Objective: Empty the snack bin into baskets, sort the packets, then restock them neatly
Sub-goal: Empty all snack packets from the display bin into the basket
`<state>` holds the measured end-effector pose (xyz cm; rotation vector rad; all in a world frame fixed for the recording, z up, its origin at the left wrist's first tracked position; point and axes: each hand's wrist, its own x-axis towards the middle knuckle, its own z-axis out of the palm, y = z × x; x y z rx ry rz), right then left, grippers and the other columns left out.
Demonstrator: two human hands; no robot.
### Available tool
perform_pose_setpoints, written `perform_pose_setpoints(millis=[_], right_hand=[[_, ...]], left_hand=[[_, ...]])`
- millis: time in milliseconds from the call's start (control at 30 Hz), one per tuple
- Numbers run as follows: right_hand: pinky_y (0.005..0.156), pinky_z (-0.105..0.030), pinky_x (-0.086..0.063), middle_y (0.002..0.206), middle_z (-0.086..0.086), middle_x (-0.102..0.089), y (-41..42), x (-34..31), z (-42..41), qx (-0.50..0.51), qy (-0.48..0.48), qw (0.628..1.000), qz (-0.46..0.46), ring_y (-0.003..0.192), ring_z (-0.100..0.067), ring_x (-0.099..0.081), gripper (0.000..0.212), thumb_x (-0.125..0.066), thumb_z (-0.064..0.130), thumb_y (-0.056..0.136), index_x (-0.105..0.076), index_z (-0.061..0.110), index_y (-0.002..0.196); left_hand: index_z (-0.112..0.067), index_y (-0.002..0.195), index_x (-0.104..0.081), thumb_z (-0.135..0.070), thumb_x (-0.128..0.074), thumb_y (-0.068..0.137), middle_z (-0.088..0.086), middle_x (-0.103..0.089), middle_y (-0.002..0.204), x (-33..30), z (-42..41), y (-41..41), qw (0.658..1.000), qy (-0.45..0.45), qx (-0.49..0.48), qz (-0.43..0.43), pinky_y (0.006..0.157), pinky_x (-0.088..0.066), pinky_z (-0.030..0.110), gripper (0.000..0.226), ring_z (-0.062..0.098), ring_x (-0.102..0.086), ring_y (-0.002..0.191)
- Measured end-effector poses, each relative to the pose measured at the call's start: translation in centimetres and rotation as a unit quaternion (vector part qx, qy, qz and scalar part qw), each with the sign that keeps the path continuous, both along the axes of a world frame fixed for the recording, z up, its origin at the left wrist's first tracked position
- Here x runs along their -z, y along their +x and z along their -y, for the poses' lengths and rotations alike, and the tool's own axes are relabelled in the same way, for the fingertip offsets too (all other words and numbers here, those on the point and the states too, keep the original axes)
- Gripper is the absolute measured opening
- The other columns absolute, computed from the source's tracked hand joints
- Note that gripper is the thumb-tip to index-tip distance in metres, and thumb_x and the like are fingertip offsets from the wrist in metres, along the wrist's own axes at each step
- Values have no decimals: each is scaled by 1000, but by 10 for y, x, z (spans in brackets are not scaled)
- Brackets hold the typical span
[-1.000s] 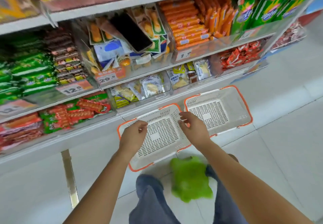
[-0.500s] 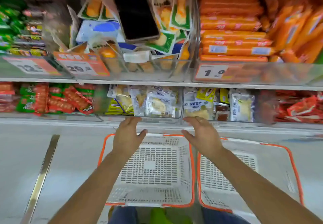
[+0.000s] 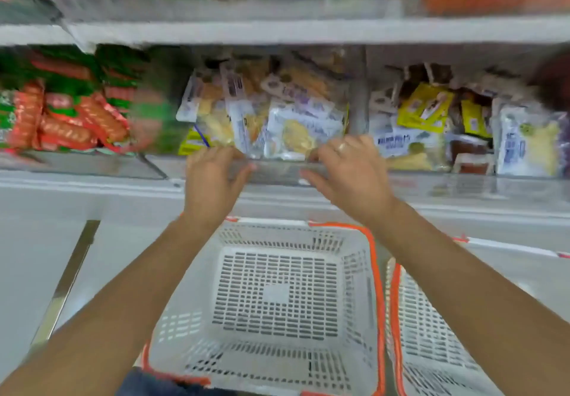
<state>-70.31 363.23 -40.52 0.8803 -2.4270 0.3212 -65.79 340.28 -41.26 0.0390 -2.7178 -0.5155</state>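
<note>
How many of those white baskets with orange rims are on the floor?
2. One basket sits directly below the hands, fully visible and empty. The second basket is right beside it on the right, partly cut off by the arm and frame edge.

The snack bin (image 3: 277,173) is clear glossy plastic; its packets (image 3: 296,127) are shiny film. Below the bin, the basket (image 3: 277,300) is matt slotted white plastic, orange-rimmed; left of it runs a brushed metal strip (image 3: 66,281).

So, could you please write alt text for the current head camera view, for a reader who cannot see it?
Both hands, the left hand and the right hand, grip the front edge of a clear snack bin full of pale packets on a low shop shelf. Two empty white baskets with orange rims, one directly below and another to its right, sit on the floor.
</note>
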Motion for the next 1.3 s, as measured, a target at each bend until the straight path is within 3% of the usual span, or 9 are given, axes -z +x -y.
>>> perform_pose_setpoints(millis=[200,300,600,767,900,1033,1167,1300], right_hand=[[69,-33,-29,70,-4,-60,-8,21,8,11,-47,995,-90,64,-26,-59,33,-68,49,78,-65,16,73],[68,-33,-27,67,-4,-59,-9,21,10,1,-75,992,-105,63,-27,-58,33,-68,47,77,-63,16,69],[68,-32,-27,67,-3,-57,-8,27,11,7,-89,988,-126,63,-26,-56,34,-63,46,81,-62,14,69],[69,-32,-26,69,-1,-58,-1,22,15,20,-94,990,-105,65,-25,-57,34,-59,47,82,-63,15,70],[69,-31,-29,71,-3,-58,-1,4,19,30,-117,987,-109,67,-27,-56,40,-50,50,82,-64,14,72],[66,-32,-32,72,-4,-58,7,-12,15,24,-123,986,-112,68,-27,-55,41,-51,52,82,-64,14,73],[66,-32,-32,70,-1,-59,32,9,8,38,-77,993,-77,67,-26,-58,34,-59,49,80,-63,17,71],[66,-31,-35,74,-2,-59,51,23,8,55,-85,994,-51,69,-24,-56,26,-70,41,79,-64,16,76]], left_hand=[[-7,85,-66,-32,-70,83,-6,-47,73,15,-2,0,993,6,9,-116,75,-30,34,25,17,-44,76],[-8,86,-67,-34,-70,81,5,-60,76,21,-3,-1,991,11,5,-134,78,-32,35,26,24,-51,82],[-14,83,-66,-37,-71,80,-13,-55,79,24,0,-2,990,14,19,-141,79,-29,30,24,24,-55,77],[-14,81,-67,-29,-75,78,-7,-62,79,18,-1,1,988,54,12,-143,81,-32,31,18,22,-55,80],[-14,81,-68,-26,-76,77,-14,-57,76,-1,-2,-1,984,68,15,-167,81,-29,26,15,18,-56,80],[-17,79,-67,-29,-76,76,-10,-65,77,-20,3,6,985,65,39,-158,84,-41,37,15,16,-59,77],[-18,75,-67,-31,-79,72,-8,-66,74,4,-7,32,989,58,22,-138,75,-32,29,18,14,-54,72],[-16,76,-68,-32,-77,74,-6,-67,76,21,-8,46,987,55,16,-147,77,-30,26,18,17,-58,75]])
